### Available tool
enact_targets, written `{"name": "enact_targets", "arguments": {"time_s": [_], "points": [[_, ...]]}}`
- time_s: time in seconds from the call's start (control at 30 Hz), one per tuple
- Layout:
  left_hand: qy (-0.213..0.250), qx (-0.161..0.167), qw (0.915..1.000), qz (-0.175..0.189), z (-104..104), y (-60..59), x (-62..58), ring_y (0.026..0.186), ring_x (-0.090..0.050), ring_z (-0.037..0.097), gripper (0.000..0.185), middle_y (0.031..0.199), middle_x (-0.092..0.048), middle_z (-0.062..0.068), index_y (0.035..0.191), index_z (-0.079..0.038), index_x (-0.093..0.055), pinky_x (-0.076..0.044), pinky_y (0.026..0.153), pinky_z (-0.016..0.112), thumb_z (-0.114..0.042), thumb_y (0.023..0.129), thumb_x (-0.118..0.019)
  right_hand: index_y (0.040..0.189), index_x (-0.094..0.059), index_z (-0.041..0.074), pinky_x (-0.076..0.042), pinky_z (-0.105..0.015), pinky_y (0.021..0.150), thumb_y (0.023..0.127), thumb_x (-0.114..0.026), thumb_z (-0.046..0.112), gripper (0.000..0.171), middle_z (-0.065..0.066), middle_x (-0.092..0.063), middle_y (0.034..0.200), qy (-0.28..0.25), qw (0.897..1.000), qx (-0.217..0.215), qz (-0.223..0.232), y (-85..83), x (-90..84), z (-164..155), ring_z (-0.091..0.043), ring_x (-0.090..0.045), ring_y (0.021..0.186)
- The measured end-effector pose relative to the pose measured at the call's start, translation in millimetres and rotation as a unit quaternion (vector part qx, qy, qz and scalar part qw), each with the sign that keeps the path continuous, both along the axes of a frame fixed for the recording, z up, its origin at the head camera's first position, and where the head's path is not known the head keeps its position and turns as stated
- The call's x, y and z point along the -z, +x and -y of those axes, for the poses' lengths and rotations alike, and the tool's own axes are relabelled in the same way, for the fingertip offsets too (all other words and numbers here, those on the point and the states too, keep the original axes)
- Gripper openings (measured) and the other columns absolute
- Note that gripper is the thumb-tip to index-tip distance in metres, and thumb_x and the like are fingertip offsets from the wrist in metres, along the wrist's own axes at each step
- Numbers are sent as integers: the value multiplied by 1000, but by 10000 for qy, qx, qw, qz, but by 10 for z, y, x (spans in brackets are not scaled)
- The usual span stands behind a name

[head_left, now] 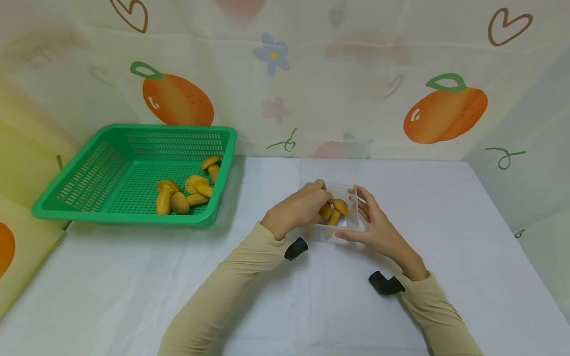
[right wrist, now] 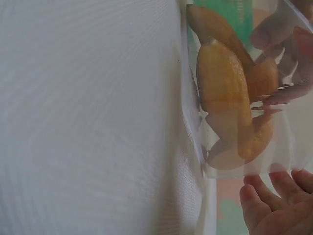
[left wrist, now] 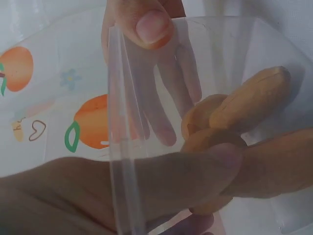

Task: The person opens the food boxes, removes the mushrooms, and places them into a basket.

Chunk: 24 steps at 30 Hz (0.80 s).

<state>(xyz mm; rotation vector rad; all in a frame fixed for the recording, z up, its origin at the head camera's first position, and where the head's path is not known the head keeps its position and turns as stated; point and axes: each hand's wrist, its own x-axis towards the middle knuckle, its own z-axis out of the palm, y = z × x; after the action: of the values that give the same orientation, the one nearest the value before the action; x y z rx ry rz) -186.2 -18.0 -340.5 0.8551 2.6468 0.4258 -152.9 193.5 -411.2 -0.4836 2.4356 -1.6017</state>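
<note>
The left hand reaches into the clear plastic box, fingers curled around a toy mushroom beside another one, while the right hand steadies the box wall with straight fingers; I judge that releasing it comes next.

Green basket of mushrooms on white tablecloth.
</note>
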Motion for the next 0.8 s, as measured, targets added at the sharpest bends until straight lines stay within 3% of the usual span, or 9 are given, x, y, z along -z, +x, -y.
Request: {"name": "enact_targets", "arguments": {"time_s": [0.33, 0.5, 0.8], "points": [[223, 193, 9996, -20, 68, 24, -20, 103, -57, 18, 36, 120, -64, 4, 121, -9, -66, -50, 95, 29, 2, 88, -71, 158, -11, 11, -22, -53, 123, 78, -86, 19, 110, -7, -24, 162, -58, 10000, -4, -73, -2, 14, -3, -31, -22, 152], [131, 233, 9994, -230, 123, 39, -52, 101, -54, 21, 38, 117, -58, 6, 124, -14, -70, -49, 93, 29, -3, 88, -73, 159, -10, 13, -22, -54, 122, 79, -85, 20, 110, -6, -23, 162, 13, 10000, -1, -61, 1, 10, -5, -32, -21, 152], [517, 202, 9984, -136, 236, 57, -125, 109, -58, 19, 36, 121, -65, 4, 122, -5, -66, -49, 100, 30, -7, 87, -76, 159, -10, 15, -22, -53, 123, 79, -85, 21, 109, -4, -23, 162, 5, 10000, -8, -8, -1, 19, -12, -31, -21, 152]]}}
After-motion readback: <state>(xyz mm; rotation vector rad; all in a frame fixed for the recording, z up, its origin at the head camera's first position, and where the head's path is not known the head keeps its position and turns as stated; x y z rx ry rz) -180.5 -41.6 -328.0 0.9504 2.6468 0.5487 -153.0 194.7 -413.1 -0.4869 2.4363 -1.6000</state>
